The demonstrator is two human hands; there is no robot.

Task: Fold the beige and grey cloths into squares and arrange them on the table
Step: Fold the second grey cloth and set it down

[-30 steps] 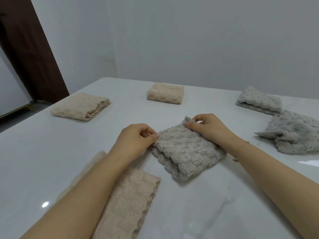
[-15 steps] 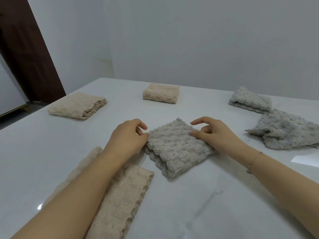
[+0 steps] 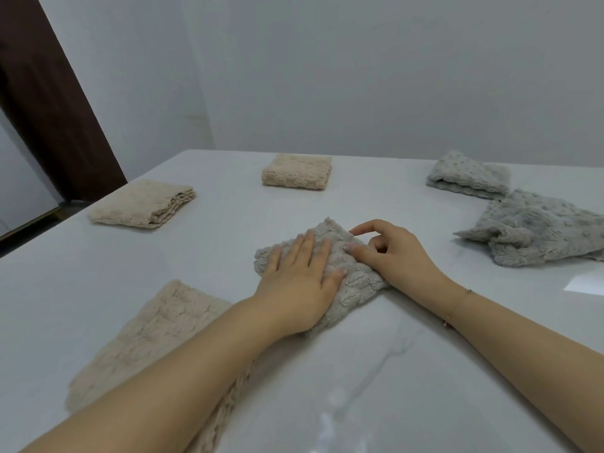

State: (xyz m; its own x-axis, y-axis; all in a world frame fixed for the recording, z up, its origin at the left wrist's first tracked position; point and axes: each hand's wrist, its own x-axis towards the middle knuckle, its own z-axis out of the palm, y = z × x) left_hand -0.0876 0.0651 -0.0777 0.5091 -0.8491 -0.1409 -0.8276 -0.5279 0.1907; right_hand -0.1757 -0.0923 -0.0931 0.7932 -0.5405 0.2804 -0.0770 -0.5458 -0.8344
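**Both hands on the folded grey cloth at mid-table**

The folded grey cloth (image 3: pixel 356 282) lies as a thick square near the middle of the white table (image 3: pixel 376 371), one corner pointing away from the person. The left hand (image 3: pixel 299 282) lies flat on its near-left half, fingers straight and slightly spread, pressing down and gripping nothing. The right hand (image 3: pixel 389 253) rests on the cloth's right side with fingers curled, thumb on the fabric and index finger raised; whether it pinches the cloth I cannot tell.

Under the left forearm lies a beige cloth (image 3: pixel 153 338), folded once into a long strip. Further off sit two folded beige squares, one at far left (image 3: pixel 143 204) and one at far centre (image 3: pixel 296 172). At far right is a folded grey square (image 3: pixel 467 174), with a crumpled grey cloth (image 3: pixel 536 233) just in front of it.
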